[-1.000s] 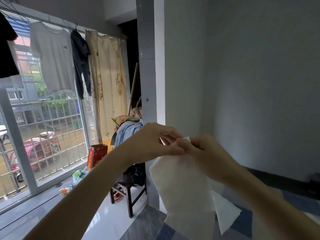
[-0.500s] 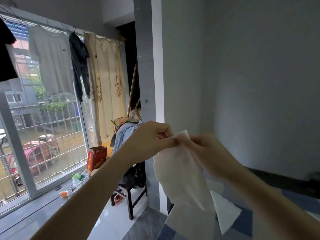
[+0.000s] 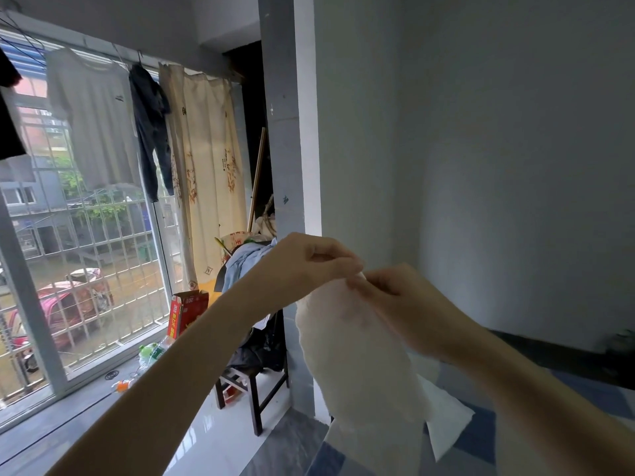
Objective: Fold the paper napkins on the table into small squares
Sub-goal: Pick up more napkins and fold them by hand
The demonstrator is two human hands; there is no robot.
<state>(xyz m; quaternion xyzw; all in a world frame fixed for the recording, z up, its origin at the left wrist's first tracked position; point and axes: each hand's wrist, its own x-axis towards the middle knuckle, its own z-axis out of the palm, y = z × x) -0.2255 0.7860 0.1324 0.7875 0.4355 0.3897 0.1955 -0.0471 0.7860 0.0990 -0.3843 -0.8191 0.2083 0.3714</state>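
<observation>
Both arms raised, forearms converging mid-air. Left hand [image 3: 305, 266] and right hand [image 3: 395, 300] meet fingertip to fingertip, each pinching the same top edge of the napkin [image 3: 357, 355], fingers curled.

Not a lot changed in the last second. My left hand [image 3: 309, 266] and right hand [image 3: 395, 300] closed in again at the napkin's [image 3: 350, 345] top edge. Half a second ago a corner of it stuck up between my fingertips, now just a sliver shows there. The sheet under my hands puffed out rounder and wider instead of hanging as a flat strip. The view also drifted a bit, so the window side sits slightly differently.
</observation>
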